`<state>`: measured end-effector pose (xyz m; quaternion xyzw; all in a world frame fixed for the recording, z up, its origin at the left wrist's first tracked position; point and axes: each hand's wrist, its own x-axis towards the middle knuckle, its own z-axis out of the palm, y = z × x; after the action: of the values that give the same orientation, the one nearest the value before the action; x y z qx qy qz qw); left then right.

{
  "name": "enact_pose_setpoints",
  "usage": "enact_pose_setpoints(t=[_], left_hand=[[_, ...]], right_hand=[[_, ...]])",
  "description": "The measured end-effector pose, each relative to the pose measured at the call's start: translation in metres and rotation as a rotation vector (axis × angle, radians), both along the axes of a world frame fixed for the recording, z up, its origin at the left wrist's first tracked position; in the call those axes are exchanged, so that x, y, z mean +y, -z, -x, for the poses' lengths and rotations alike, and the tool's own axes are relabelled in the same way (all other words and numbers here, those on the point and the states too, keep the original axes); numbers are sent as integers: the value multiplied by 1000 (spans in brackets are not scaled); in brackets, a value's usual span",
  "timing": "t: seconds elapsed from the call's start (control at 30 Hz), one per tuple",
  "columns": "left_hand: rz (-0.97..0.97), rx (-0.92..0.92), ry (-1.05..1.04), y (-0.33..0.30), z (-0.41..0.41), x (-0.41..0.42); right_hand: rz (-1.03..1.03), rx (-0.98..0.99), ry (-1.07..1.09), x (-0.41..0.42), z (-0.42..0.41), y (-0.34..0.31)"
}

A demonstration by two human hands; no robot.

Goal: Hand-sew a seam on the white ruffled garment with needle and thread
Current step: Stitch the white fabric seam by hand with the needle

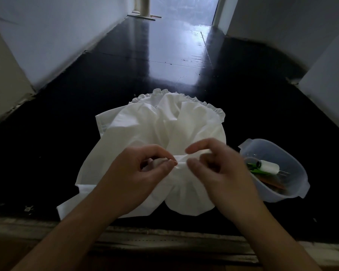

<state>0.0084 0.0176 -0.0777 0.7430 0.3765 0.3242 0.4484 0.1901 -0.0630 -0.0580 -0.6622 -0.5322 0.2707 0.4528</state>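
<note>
White ruffled garment (pixel 164 133) lying bunched on the black tabletop (pixel 67 124), left hand (pixel 145 173) fingers pinching a fabric fold, right hand (pixel 219 165) fingers curling at that fold, hold unclear, clear plastic container (pixel 290 190) sitting just right, holding white thread spool (pixel 269 166), needle not discernible.

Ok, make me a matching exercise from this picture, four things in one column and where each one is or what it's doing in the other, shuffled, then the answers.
Things:
1. left hand
2. garment
3. tub
4. spool

Places or states:
A. lies inside the clear container
B. spread on the dark floor
C. pinches a fold of white cloth
D. stands right of the cloth

Pairs: 1-C, 2-B, 3-D, 4-A
</note>
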Motion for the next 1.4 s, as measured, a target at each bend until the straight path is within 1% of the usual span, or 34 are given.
enact_pose_setpoints(t=[0.07, 0.13, 0.2, 0.27, 0.33, 0.4, 0.47, 0.53, 0.57, 0.63, 0.7, 0.8, 0.97, 1.1, 1.4], left_hand=[[-30, 10, 25, 0, 0, -1], [-47, 23, 32, -1, 1, -2], [-54, 30, 18, -2, 2, -2], [-31, 3, -2, -2, 4, -2], [0, -23, -20, -3, 4, -1], [13, -32, -25, -3, 5, 0], [27, -45, -22, -3, 6, 0], [31, -44, -7, -4, 6, -1], [30, -40, 10, -4, 6, -1], [18, -38, 53, -6, 5, -3], [19, -42, 75, -7, 4, -5], [-1, -3, 31, -5, 4, -5], [24, 90, -57, -4, 5, -3], [120, 76, -45, -6, 5, -3], [110, 44, -22, -10, 8, -3]], right_hand=[[11, -87, -60, 2, 5, 7], [-2, -185, -36, 5, 3, 13], [-24, -231, -11, 5, 0, 14], [-31, -167, -38, 4, -3, 11], [-19, -85, -123, 1, -5, 5], [-30, -63, -164, 0, -6, 2], [-70, -32, -71, 1, -7, 2], [-74, 43, 23, 2, -7, 2], [-48, 81, 9, 2, -6, 0], [32, 118, -112, 2, -2, -1], [77, 88, -185, 4, 0, 3], [81, -14, -139, 6, -3, 11], [63, 5, -104, 6, -7, 8], [74, 14, -92, 8, -7, 10], [72, 56, -99, 8, -8, 9]])
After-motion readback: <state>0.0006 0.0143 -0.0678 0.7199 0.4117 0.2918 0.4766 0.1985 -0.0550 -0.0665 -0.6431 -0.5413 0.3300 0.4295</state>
